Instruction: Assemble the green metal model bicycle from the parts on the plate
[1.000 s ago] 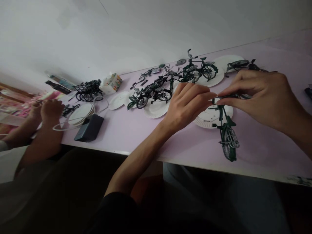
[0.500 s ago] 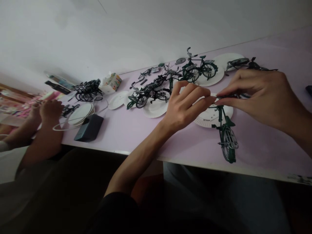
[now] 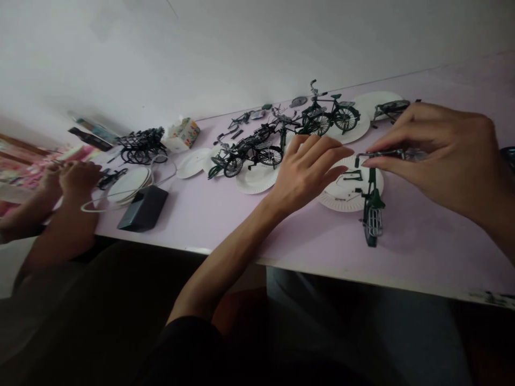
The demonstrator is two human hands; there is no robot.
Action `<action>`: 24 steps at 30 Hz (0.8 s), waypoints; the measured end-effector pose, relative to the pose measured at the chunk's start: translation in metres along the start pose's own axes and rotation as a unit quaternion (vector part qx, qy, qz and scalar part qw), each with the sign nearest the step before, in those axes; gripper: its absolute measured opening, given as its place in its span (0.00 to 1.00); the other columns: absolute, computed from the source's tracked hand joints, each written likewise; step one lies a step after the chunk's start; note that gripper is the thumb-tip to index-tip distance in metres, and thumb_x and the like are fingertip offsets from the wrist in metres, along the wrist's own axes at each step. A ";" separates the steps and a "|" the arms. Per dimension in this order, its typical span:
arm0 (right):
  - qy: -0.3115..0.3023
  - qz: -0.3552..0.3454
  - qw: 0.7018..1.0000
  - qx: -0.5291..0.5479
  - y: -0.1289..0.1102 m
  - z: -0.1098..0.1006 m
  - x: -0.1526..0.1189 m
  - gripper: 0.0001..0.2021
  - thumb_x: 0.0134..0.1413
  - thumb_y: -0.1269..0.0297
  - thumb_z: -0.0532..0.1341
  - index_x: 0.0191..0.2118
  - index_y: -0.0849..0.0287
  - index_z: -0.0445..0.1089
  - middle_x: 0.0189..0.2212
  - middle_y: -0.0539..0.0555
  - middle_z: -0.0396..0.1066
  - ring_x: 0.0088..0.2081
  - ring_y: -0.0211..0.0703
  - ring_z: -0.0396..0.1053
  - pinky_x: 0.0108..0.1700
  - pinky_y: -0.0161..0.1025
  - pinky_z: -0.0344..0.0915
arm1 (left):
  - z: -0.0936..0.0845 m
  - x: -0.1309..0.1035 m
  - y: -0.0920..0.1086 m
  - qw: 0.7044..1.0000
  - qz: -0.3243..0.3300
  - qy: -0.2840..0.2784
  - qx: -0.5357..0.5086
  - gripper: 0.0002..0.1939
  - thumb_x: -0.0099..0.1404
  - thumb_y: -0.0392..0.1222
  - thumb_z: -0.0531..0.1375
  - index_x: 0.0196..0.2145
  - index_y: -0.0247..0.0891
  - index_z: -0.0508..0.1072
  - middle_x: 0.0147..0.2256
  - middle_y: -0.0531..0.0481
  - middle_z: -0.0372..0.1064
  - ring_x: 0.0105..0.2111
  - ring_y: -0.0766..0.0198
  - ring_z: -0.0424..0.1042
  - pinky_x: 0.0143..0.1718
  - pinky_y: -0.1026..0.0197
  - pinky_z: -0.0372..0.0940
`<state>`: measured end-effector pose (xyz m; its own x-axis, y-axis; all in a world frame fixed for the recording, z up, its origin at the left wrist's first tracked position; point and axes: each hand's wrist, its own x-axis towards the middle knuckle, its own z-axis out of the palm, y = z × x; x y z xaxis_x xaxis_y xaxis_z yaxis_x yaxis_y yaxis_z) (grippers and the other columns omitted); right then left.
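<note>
In the head view my right hand (image 3: pixel 446 147) pinches the handlebar of a small green model bicycle (image 3: pixel 374 203) between thumb and fingertips. The bicycle points away from me, its saddle and silver rear rack facing my side; much of its front is hidden by my hand. My left hand (image 3: pixel 303 171) hangs over the left side of a white paper plate (image 3: pixel 346 201), its fingers loosely extended and nothing visible in them. Small dark parts (image 3: pixel 353 176) lie on that plate, just left of the bicycle.
Several finished-looking model bicycles (image 3: pixel 336 110) stand along the wall on the pink table (image 3: pixel 209 220). Further left are a tissue box (image 3: pixel 183 134), a dark block-shaped box (image 3: pixel 144 209), stacked plates (image 3: pixel 129 187) and another person's hands (image 3: pixel 78 177).
My left hand has come away from the handlebar area and its fingers have opened. My right hand still grips the handlebar, and the bicycle's rear has swung up slightly.
</note>
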<state>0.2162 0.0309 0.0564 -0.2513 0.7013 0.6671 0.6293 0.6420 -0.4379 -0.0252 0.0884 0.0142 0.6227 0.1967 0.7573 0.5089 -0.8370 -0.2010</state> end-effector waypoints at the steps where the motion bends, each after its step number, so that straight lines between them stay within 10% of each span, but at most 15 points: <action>1: 0.011 -0.006 1.000 -0.012 -0.001 -0.002 0.000 0.04 0.61 0.62 0.74 0.42 0.47 0.84 0.38 0.50 0.77 0.39 0.44 0.74 0.40 0.45 0.67 | 0.000 0.000 0.000 1.000 -0.009 -0.001 -0.008 0.10 0.80 0.45 0.60 0.55 0.41 0.72 0.48 0.49 0.81 0.46 0.60 0.79 0.50 0.55 0.65; 24: 0.039 -0.058 0.992 -0.101 -0.014 0.000 0.001 0.07 0.69 0.55 0.67 0.43 0.49 0.82 0.39 0.56 0.77 0.42 0.49 0.76 0.42 0.50 0.70 | 0.005 0.004 0.019 0.983 -0.140 0.003 -0.116 0.21 0.80 0.58 0.56 0.60 0.44 0.71 0.44 0.48 0.80 0.45 0.58 0.79 0.56 0.50 0.65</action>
<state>0.2068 0.0226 0.0631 -0.2788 0.5949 0.7539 0.7360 0.6366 -0.2302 -0.0098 0.0755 0.0103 0.4728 0.4337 0.7671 0.5097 -0.8447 0.1634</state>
